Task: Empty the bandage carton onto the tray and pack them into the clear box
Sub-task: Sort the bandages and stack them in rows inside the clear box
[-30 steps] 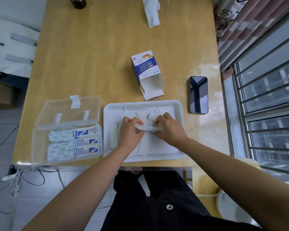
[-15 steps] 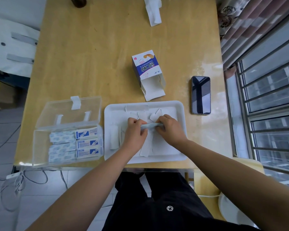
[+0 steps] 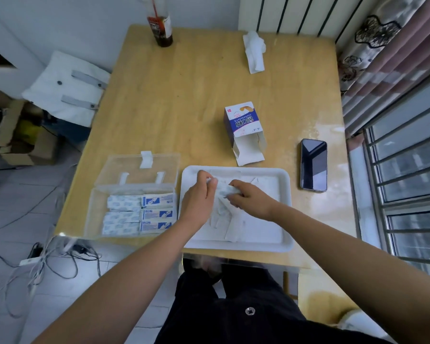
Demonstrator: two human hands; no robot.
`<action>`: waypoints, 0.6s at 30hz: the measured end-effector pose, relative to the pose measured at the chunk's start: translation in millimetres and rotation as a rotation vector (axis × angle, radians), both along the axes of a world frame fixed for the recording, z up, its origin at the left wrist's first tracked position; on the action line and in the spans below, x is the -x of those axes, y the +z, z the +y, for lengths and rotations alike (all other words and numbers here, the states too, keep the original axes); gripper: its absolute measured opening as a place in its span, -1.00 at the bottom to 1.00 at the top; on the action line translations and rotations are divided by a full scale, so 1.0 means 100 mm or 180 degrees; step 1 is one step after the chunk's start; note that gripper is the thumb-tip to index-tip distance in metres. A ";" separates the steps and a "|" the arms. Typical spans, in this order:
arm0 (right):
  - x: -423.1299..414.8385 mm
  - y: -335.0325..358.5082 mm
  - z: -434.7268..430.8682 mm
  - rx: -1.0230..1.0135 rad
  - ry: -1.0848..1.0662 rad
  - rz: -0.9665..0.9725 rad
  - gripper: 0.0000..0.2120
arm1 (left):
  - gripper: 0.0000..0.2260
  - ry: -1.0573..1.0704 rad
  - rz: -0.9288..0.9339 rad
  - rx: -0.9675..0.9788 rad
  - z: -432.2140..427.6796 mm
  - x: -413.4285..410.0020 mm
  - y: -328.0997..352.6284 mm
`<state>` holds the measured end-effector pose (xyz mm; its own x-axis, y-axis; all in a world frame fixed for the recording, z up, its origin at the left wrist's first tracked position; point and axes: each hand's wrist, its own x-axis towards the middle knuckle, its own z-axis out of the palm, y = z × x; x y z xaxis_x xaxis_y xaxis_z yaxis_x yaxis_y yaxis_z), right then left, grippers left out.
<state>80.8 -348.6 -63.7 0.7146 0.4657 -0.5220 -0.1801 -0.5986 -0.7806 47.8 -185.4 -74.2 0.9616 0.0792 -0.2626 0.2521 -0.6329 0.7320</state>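
A white tray (image 3: 284, 202) lies at the table's near edge with loose white bandage strips (image 3: 230, 223) on it. Over its middle my left hand (image 3: 199, 197) and my right hand (image 3: 251, 198) each pinch one end of a small stack of bandages (image 3: 222, 189). The blue and white bandage carton (image 3: 243, 122) lies just beyond the tray, its open flap toward me. Left of the tray stands the clear box (image 3: 94, 212), lid folded back, with rows of packed bandages (image 3: 140, 213) inside.
A black phone (image 3: 313, 164) lies right of the tray. A dark bottle (image 3: 160, 28) and a crumpled tissue (image 3: 255, 50) sit at the table's far edge. Cables lie on the floor at the left. Window bars run along the right.
The camera has tilted up, showing the far end of the table. Both hands still hold the stack over the tray, and it now looks tilted rather than level.
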 end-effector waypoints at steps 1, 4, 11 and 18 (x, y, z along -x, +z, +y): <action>-0.01 0.05 0.09 -0.0067 -0.0024 0.0061 -0.88 | -0.82 0.0086 -0.0069 0.0096 0.08 0.03 0.05; -0.01 0.15 0.36 -0.0205 -0.0050 0.0189 -0.89 | -0.86 0.0169 -0.0214 0.0213 0.32 0.12 0.16; 0.11 0.24 0.96 -0.0752 -0.0618 0.0666 -0.92 | -0.92 0.0795 -0.0121 0.0334 0.93 0.34 0.24; 0.21 0.16 1.39 -0.0715 -0.1095 0.0684 -0.86 | -0.85 0.1232 0.0012 0.0575 1.33 0.53 0.26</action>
<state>59.8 -209.8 -48.2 0.7340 0.3389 -0.5886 -0.5106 -0.2961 -0.8072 -5.2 -52.5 -48.7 0.8691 0.3865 -0.3088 0.4487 -0.3529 0.8211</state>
